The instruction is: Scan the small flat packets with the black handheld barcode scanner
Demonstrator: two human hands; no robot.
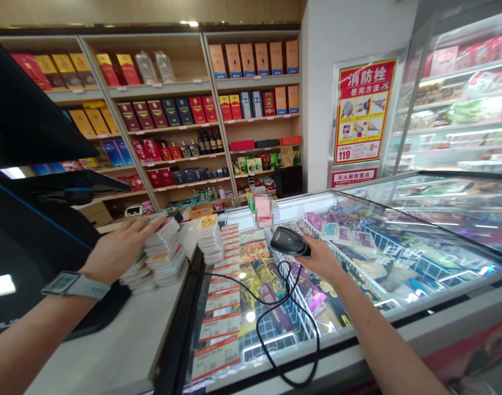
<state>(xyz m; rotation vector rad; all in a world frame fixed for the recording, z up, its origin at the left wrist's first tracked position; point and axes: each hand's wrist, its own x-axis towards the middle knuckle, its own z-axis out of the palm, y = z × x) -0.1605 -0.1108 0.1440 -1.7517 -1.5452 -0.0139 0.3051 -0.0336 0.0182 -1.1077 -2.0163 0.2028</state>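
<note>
My left hand [123, 241], with a watch [65, 282] on the wrist, reaches over the counter. Its fingers lie stretched out across the top of a stack of thin clear plastic cases [165, 252]; the thumb's side is hidden. My right hand [321, 260] is wrapped round the handle of a black handheld barcode scanner [289, 241], held above the freezer's glass lid. The scanner's cable [271, 323] loops down over the glass. Between the hands, a second stack of flat clear cases [209, 238] stands at the freezer's left edge, with a yellow item on top.
Below the hands, a glass-topped chest freezer [473, 274] holds wire baskets of packaged food. Price labels [218, 326] line its left side. A dark monitor [32, 104] hangs over the white counter [111, 351]. Shelves of boxed goods [185, 112] stand behind.
</note>
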